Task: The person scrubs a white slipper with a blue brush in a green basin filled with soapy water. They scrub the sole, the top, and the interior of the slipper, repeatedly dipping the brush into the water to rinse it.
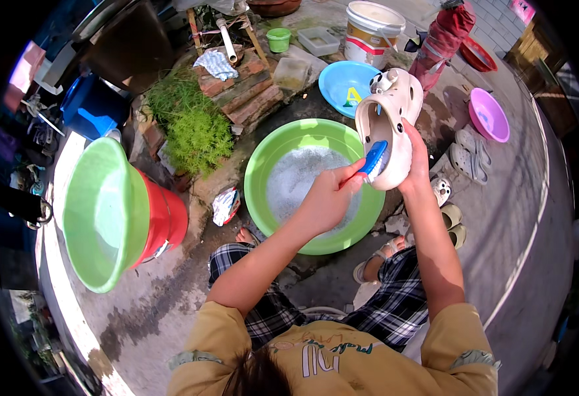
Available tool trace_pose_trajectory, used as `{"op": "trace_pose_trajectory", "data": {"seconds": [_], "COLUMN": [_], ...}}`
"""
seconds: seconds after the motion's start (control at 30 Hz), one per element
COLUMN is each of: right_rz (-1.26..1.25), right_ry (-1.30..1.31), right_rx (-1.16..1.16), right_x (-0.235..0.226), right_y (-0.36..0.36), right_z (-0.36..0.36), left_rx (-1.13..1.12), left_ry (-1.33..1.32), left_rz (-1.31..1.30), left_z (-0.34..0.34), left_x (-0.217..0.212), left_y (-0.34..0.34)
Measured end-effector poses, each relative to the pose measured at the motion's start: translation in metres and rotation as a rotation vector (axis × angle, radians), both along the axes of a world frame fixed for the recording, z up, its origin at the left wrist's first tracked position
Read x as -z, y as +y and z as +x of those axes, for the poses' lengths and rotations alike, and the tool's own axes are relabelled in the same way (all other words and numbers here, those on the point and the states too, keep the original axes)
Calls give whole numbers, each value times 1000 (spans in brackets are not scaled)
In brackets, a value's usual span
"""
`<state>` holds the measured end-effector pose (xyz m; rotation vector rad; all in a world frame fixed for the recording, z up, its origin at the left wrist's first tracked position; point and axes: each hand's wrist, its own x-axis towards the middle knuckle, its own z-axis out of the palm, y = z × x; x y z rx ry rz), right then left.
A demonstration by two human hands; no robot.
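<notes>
My right hand [418, 155] grips a cream clog [406, 92] from its right side and holds it up over the right rim of a green basin [257, 214]. The clog's opening faces left toward my other hand. Closed round the handle of a blue scrubbing brush [374, 156], my left hand [325, 201] has the pale bristles inside the clog, against its inner wall by the heel. White suds [296, 175] cover the water in the basin below. Charms and holes dot the clog's upper.
Left stands a red bucket [164, 218] with a tilted green basin [81, 231]. A packet [225, 206] lies beside the sudsy basin. Behind are a blue basin [332, 82], stacked bricks [250, 92] and a white bucket [365, 39]. Clogs [464, 158] and a pink basin [489, 115] sit right.
</notes>
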<state>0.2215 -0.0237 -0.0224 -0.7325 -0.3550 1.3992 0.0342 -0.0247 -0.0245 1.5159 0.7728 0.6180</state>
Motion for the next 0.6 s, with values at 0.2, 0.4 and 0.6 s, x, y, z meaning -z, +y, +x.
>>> {"op": "trace_pose_trajectory", "data": {"seconds": [0.2, 0.4, 0.6], "right_rz": [-70, -27, -58], "right_ry": [-152, 135, -200], "right_rx": [-111, -316, -287], "right_x": [13, 19, 11], "right_y": [-8, 5, -12], "right_z": [-43, -27, -70], "left_rx": [-88, -64, -164], "left_ry": [-50, 8, -150], "left_rz": [309, 452, 91], "left_z": [7, 4, 6], "left_x": [24, 14, 20], "left_y": [28, 9, 36]}}
